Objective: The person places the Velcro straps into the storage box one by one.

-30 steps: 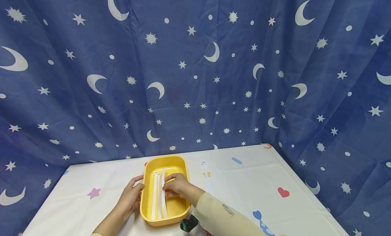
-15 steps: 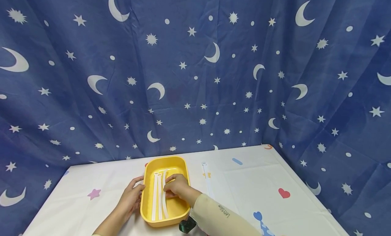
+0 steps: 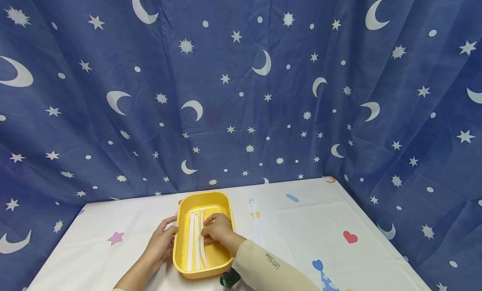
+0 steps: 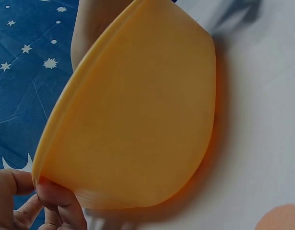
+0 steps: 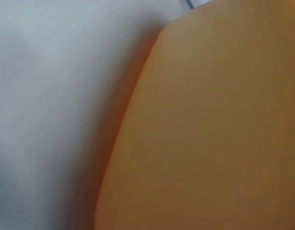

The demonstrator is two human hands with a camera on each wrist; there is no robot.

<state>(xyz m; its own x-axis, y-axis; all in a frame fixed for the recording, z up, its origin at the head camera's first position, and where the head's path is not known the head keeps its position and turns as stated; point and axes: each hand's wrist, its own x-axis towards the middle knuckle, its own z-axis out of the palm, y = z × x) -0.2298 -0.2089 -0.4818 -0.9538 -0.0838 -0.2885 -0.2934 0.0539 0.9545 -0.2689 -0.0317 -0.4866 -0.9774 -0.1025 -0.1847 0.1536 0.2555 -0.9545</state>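
A yellow plastic tub [image 3: 203,275] stands on the table. My left hand [image 3: 162,243] holds its left rim; in the left wrist view the thumb and fingers [image 4: 61,199] pinch that rim from both sides. Inside the tub lie white straps with small buckle-like heads: a left strap [image 3: 190,240] and a middle strap [image 3: 197,245] side by side, and a slightly bowed right strap [image 3: 203,255]. My right hand [image 3: 220,229] reaches in over the right rim and pinches the right strap near its middle. The right wrist view shows only the tub's outer wall [image 5: 209,124], no hand.
Another white strap [image 3: 257,224] lies on the table right of the tub, beyond the right forearm. A white patterned cloth [image 3: 308,224] covers the table. Blue star-and-moon curtains [image 3: 218,94] hang behind and beside it. A dark wrist device [image 3: 229,278] sits under the right sleeve.
The right strap has shifted and turned slightly, its buckle-like head now showing at the far end. The right forearm has drawn a little leftward. The left hand and tub stay put.
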